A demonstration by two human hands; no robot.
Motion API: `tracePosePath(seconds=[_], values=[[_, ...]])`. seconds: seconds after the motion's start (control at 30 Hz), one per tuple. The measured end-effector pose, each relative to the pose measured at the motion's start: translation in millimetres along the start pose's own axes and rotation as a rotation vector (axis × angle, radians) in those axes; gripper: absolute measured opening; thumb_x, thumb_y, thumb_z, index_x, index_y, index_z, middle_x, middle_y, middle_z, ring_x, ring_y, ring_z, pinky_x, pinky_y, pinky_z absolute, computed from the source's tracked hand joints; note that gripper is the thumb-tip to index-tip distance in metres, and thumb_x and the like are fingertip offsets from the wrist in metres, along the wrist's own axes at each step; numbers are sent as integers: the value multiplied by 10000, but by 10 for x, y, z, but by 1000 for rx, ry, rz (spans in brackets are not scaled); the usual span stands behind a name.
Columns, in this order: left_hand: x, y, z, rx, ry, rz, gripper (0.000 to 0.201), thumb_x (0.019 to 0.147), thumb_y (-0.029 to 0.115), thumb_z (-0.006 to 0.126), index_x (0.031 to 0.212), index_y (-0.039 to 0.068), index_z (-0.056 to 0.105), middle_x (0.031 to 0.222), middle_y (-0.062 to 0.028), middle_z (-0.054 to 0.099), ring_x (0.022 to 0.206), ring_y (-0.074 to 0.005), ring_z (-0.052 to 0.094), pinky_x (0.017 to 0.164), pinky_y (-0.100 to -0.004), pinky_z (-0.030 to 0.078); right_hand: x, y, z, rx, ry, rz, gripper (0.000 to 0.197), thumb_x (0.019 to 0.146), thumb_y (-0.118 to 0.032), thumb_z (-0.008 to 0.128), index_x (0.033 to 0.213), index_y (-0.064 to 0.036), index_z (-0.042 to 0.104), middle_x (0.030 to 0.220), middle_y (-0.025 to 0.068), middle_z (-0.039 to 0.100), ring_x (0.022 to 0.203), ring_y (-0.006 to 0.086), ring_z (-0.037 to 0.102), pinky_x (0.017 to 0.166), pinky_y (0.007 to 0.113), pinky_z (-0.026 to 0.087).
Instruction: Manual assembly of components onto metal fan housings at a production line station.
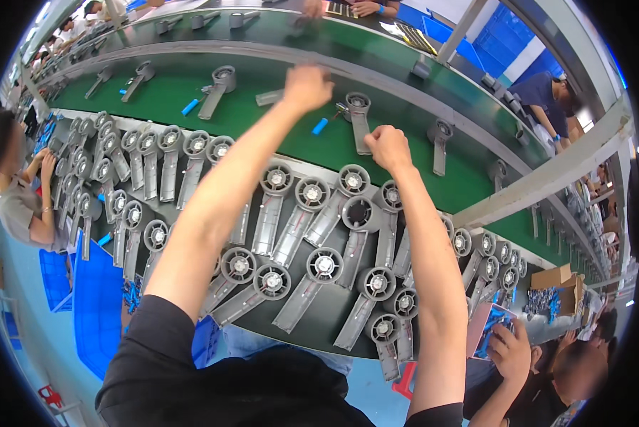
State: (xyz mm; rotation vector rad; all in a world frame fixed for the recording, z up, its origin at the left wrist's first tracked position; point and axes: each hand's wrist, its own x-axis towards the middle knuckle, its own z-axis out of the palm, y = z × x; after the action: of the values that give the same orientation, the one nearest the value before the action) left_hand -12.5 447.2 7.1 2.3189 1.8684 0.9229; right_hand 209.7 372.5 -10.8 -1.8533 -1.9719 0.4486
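On the green conveyor belt (pixel 262 124) my right hand (pixel 389 147) has its fingers pinched at the lower end of the handle of a grey fan housing (pixel 360 128). A blue cylindrical cell (pixel 320 127) lies beside that housing, joined to it by thin wires. Farther left, my left hand (pixel 308 87) reaches over the belt, smeared by motion. Next to it lies a grey handle-shaped part (pixel 269 97); whether my fingers touch it cannot be told. Below my arms, several grey handheld fan housings (pixel 324 265) with round spoked heads crowd the dark worktable (pixel 301 329).
More housings (pixel 223 80) ride the belt on both sides. A slanting metal post (pixel 540 167) stands at the right. Co-workers sit at left (pixel 24 192) and lower right (pixel 547 384). Blue bins (pixel 95 306) stand below the table's left side; a cardboard box (pixel 565 285) sits at right.
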Motion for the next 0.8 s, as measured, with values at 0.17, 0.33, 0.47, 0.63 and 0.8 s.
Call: tracePosePath(seconds=[0.17,0.33,0.47,0.63,0.8], values=[[114,-617,93,48,-135,31,487,796,343,674,1220,105,654,1290,-162,620,1193,-338,577,988,-481,457,-404,-241,-406,-178,-37,-13,393,883,-421,669,957,-43,745,972,186,726,949,364,689,851,465,540],[158,-485,-183,-34,-146,79,406,761,334,711,1064,64,711,1034,-176,718,982,-332,683,874,-444,531,-1577,-402,-1219,-186,13,9,378,884,-388,666,973,-26,730,884,184,727,854,372,696,794,447,544],[-337,-323,-1299,146,137,168,532,810,399,724,1169,11,669,1157,-209,653,1070,-369,631,939,-422,493,-2811,-371,-1496,85,108,-4,352,888,-337,689,945,9,710,753,139,708,668,281,678,650,371,512],[-1278,862,-1897,-185,134,242,432,818,277,764,1145,11,670,940,-93,635,825,-168,567,747,-295,458,-3980,384,-1632,174,481,464,234,886,-213,721,968,7,720,709,59,646,617,110,522,590,277,428],[-2605,1505,-2151,-236,-74,304,438,745,238,812,1098,20,671,832,-62,568,735,-173,527,626,-304,426,-4096,1385,-1980,-315,637,378,248,860,-218,734,1009,-22,710,864,118,657,803,258,622,728,372,493]])
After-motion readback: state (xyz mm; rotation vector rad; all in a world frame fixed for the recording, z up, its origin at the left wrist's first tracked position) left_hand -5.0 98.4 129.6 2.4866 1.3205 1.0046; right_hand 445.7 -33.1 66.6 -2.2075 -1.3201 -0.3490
